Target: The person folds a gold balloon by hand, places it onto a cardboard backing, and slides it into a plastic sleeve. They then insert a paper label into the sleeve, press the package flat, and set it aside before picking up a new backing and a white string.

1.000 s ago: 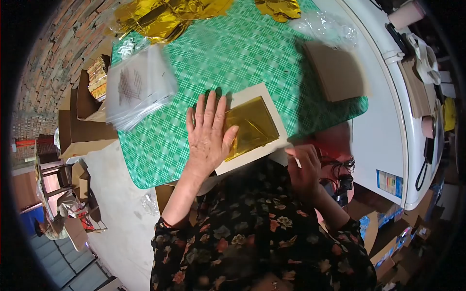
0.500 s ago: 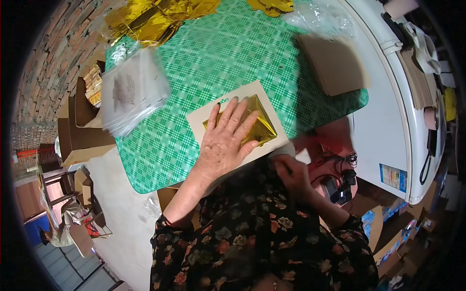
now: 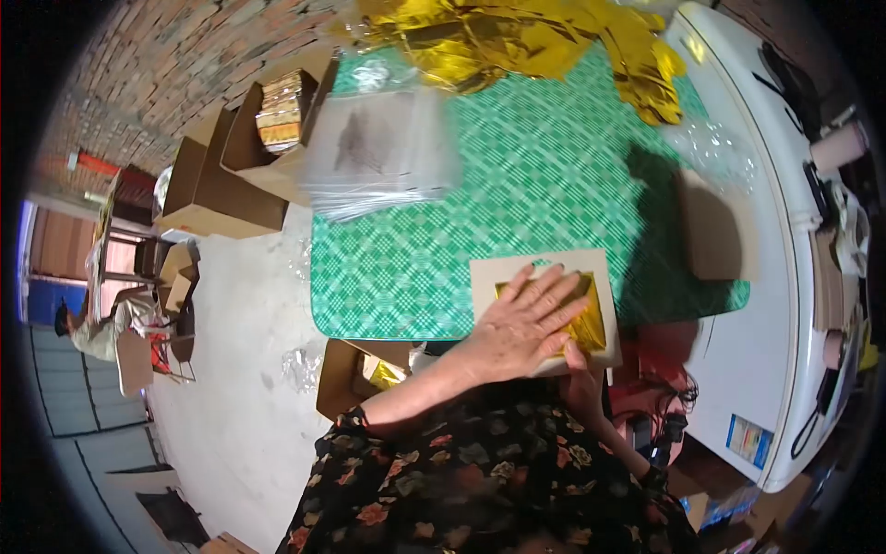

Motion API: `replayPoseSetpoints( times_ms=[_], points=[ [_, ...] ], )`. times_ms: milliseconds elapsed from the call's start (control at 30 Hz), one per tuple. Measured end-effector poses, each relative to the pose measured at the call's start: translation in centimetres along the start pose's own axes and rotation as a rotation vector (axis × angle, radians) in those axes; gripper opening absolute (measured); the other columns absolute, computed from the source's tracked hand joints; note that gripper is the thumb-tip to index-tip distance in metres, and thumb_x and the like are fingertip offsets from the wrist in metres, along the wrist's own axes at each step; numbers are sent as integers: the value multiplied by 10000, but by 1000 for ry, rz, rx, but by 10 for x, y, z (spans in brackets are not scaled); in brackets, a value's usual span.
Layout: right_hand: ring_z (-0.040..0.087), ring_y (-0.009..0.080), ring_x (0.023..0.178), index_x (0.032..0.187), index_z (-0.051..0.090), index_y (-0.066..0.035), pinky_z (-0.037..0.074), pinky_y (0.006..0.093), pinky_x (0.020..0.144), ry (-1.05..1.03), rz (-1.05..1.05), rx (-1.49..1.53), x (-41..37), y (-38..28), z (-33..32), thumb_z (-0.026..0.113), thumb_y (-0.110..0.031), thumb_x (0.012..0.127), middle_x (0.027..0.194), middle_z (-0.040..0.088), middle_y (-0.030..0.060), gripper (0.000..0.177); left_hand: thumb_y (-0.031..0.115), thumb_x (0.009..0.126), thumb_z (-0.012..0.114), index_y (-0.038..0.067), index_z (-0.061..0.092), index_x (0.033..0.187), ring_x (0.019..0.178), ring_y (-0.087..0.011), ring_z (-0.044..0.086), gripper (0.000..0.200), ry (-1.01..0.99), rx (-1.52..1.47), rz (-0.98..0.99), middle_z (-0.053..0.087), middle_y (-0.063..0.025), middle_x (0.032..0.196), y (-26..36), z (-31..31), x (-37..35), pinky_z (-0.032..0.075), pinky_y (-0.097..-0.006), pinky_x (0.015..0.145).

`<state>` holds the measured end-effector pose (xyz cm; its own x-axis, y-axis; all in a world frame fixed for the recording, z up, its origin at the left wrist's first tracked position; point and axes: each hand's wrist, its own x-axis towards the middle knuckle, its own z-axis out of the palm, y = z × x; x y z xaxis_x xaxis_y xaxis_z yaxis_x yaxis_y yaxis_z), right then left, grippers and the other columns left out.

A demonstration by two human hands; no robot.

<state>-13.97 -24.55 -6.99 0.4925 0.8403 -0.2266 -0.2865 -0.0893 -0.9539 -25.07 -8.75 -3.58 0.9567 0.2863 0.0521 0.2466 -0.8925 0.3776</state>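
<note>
A tan cardboard sheet (image 3: 487, 279) lies at the table's near edge, with a folded piece of shiny gold foil (image 3: 592, 319) on top. My left hand (image 3: 524, 325) rests flat across the foil, its fingers spread. At the sheet's near edge is my right hand (image 3: 581, 388); its thumb reaches over onto the edge, and its other fingers are mostly hidden below. The sheet appears pinched there.
Crumpled gold foil sheets (image 3: 517, 46) cover the table's far side. A stack of clear plastic bags (image 3: 378, 157) lies at left beside open cardboard boxes (image 3: 221, 175). More tan cardboard (image 3: 715, 231) sits at right near a white fridge (image 3: 738, 369). Someone sits far left (image 3: 97, 337).
My view has turned left, so the table and its contents sit further right in the picture. My right hand has come up to the sheet's near edge. My left hand stays on the foil.
</note>
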Motion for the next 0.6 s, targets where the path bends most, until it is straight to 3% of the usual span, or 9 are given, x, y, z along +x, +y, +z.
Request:
replayPoseSetpoints(
  times_ms=[67, 133, 167, 233, 267, 333, 400, 500, 600],
  points=[
    [553, 245, 1338, 1439, 525, 64, 418, 376, 1132, -11, -68, -35, -1, 0, 3, 444, -221, 1101, 1457, 585, 162, 449, 530, 1125, 189, 158, 309, 1657, 1630, -261, 82, 660, -13, -119, -23, 169, -78, 1757, 2, -3, -5, -29, -454, 1324],
    [548, 239, 1313, 1428, 531, 60, 416, 385, 1121, -18, -73, -146, -3, 1, 1, 477, -212, 1090, 1437, 585, 151, 437, 528, 1125, 174, 116, 283, 1660, 1631, -275, 62, 684, -12, -314, -39, 171, -101, 1753, 0, -10, -7, -32, -452, 1324],
    [545, 236, 1300, 1423, 534, 58, 415, 390, 1116, -18, -77, -201, -4, 3, -1, 494, -208, 1085, 1426, 585, 145, 432, 466, 1117, 332, 57, 307, 1634, 1600, -353, 183, 659, 145, -343, 14, 297, -192, 1692, -9, -12, -6, 107, -489, 1314],
    [558, 263, 1271, 1421, 535, 66, 417, 405, 1109, -35, -124, -384, 0, 9, -13, 486, -202, 1097, 1423, 587, 150, 424, 396, 1068, 483, 37, 378, 1585, 1528, -398, 305, 638, 367, -273, -33, 394, -224, 1610, -42, -42, -3, 222, -514, 1262],
    [583, 312, 1268, 1371, 571, 82, 431, 421, 1111, -4, -120, -453, -1, 5, -13, 520, -161, 1074, 1393, 610, 200, 388, 361, 1043, 558, 27, 413, 1560, 1492, -421, 366, 633, 476, -241, -56, 443, -241, 1569, -61, -60, -1, 279, -526, 1236],
    [613, 369, 1260, 1313, 612, 101, 449, 441, 1110, 40, -106, -465, -2, -10, -6, 554, -123, 1050, 1352, 640, 257, 350, 237, 916, 723, 10, 531, 1435, 1340, -420, 512, 598, 673, -36, -264, 563, -230, 1440, -100, -94, 1, 405, -550, 1104],
    [625, 384, 1248, 1295, 624, 106, 453, 450, 1106, 68, -89, -353, -2, -22, 3, 554, -128, 1048, 1329, 655, 272, 347, 228, 850, 787, 15, 583, 1352, 1273, -416, 543, 582, 877, 292, -374, 607, -220, 1352, -171, -92, 0, 430, -530, 1065],
    [586, 312, 1276, 1372, 577, 79, 422, 415, 1115, -39, -168, -637, -2, -18, -7, 440, -196, 1119, 1399, 621, 208, 398, 284, 876, 798, 26, 635, 1303, 1255, -399, 559, 524, 804, 382, -550, 627, -185, 1336, -235, -93, -5, 464, -496, 1039],
    [592, 331, 1288, 1352, 587, 93, 426, 425, 1124, -16, -159, -600, 4, -20, -6, 485, -172, 1096, 1396, 624, 231, 382, 294, 844, 826, 67, 693, 1158, 1190, -367, 588, 410, 781, 333, -620, 667, -121, 1266, -251, -87, -4, 479, -493, 996]
  ],
)
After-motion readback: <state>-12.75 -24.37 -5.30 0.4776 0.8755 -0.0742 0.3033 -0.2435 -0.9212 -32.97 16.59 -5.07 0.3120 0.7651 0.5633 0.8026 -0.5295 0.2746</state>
